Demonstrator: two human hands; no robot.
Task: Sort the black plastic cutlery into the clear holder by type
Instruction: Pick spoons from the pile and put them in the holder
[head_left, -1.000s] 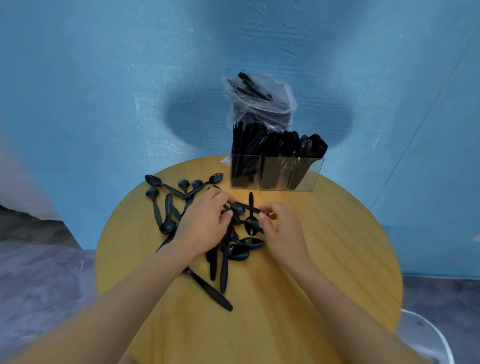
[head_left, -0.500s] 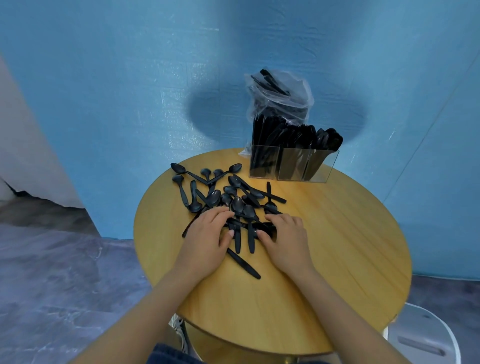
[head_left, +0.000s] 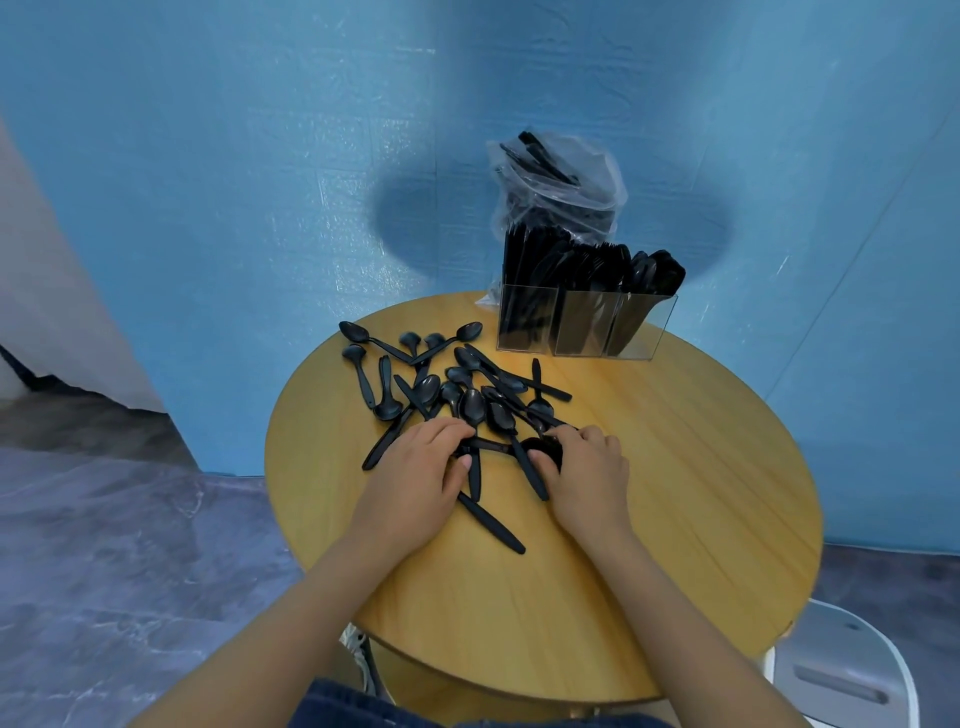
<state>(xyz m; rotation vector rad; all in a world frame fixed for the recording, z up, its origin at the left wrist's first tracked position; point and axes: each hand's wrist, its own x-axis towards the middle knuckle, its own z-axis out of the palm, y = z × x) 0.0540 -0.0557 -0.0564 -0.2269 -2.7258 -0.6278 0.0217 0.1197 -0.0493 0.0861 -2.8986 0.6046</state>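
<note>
Resting palm-down on the round wooden table (head_left: 649, 509), both hands sit at the near edge of a scattered pile of black plastic spoons (head_left: 457, 395); the left hand (head_left: 415, 478) lies with fingers curled over several handles, its thumb pressing toward a handle beside it, though whether it actually grips one cannot be told; the right hand (head_left: 587, 473) curls its fingers over a spoon bowl (head_left: 545, 449), thumb touching it, and a firm pinch cannot be confirmed; the pile spreads from the middle of the table toward its far left edge, with one long black handle (head_left: 491, 522) lying apart toward the near side between the wrists; the clear holder (head_left: 584, 325) stands at the far edge, its three compartments packed with upright black cutlery; a clear plastic bag (head_left: 558, 182) holding more black cutlery stands just behind it against the blue wall (head_left: 234, 156); a white stool (head_left: 841, 675) shows beyond the table's near right edge.
</note>
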